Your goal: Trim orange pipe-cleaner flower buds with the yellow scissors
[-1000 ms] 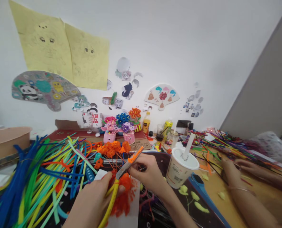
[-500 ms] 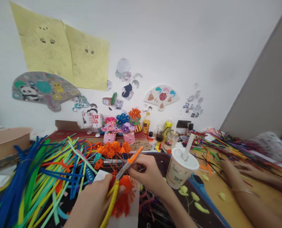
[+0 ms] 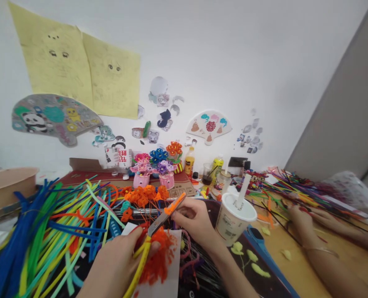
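Observation:
My left hand is closed round the yellow handles of a pair of scissors, whose grey blades point up and to the right. Along the blades lies a short fuzzy orange pipe cleaner, and the bent fingers of my right hand close on it near its lower side. The fingertips of that hand are partly hidden. Beneath the scissors, a heap of orange fuzz clippings covers part of a white sheet of paper. Some red shows beside my left fingers; I cannot make out what it is.
Bundles of coloured pipe cleaners crowd the left side. Orange pipe-cleaner flowers lie ahead, before potted ones. A lidded cup with a straw stands right of my hand. Another person's hands work at the far right.
The scissors and my left hand have shifted slightly left and down. My right fingers sit a little further right and higher against the blades. The whole view has moved slightly.

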`<state>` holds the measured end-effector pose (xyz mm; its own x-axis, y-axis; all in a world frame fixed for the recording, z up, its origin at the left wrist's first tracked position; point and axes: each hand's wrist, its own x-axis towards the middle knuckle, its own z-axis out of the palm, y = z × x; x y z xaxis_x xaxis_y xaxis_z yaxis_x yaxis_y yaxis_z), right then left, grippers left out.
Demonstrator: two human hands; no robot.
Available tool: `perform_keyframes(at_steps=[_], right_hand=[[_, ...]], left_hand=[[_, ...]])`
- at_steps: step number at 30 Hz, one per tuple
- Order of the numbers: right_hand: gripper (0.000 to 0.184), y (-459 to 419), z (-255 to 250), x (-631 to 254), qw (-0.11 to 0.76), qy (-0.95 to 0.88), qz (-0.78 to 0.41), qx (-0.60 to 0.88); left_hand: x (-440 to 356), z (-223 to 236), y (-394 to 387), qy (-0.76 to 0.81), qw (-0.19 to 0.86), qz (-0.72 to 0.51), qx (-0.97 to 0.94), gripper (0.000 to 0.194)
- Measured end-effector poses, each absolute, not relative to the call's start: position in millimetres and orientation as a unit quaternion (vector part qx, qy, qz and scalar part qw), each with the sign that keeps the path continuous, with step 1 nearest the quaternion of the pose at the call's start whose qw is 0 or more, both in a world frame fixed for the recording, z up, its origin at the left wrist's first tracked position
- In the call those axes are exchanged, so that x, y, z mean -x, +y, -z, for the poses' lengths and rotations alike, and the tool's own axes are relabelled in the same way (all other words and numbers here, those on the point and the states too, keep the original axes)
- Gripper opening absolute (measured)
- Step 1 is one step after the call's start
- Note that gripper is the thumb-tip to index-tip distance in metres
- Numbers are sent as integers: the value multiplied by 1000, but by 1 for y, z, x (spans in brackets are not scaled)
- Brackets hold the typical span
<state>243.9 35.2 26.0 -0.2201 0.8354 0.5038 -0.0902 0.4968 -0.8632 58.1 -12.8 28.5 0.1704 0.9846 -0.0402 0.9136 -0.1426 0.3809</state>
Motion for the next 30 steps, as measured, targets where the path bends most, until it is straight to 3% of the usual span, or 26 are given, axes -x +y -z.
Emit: perform_keyframes(at_steps=[5, 14, 22, 30], right_hand=[[9, 32, -24, -238, 550, -662, -410, 301], [10, 28, -29, -236, 535, -685, -377, 320], [13, 25, -29, -233, 519, -709, -337, 337], [15, 23, -34, -233, 516, -731, -296, 336]], left_hand=[[-61, -28, -17, 635, 173, -138, -740, 31], [-63, -28, -12, 635, 174, -82, -749, 42], [-61, -27, -19, 633, 171, -129, -744, 29], [-65, -16, -13, 633, 153, -121, -749, 33]])
